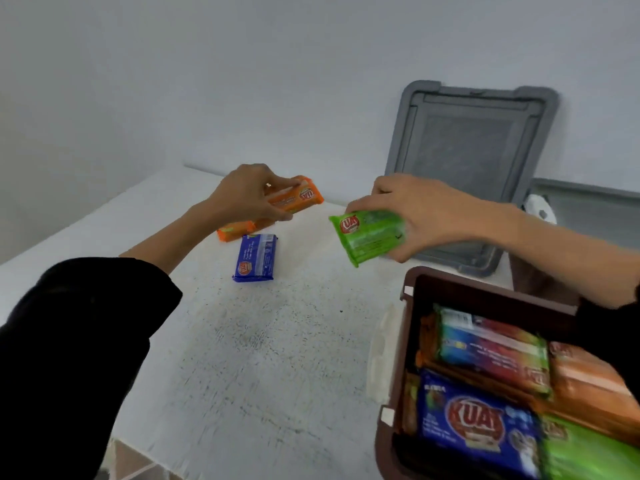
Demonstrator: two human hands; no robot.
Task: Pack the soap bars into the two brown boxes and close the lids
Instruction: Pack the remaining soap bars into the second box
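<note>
My left hand grips an orange soap bar above the far middle of the table. Under it another orange bar lies flat, and a blue bar lies just in front. My right hand holds a green soap bar in the air, left of and beyond the open brown box at the lower right. That box holds several wrapped bars: blue, green, orange and a multicoloured one. A second brown box shows partly behind my right forearm.
A grey lid leans upright against the wall at the back right, with another grey lid to its right. The white table ends near the lower left, where tiled floor shows.
</note>
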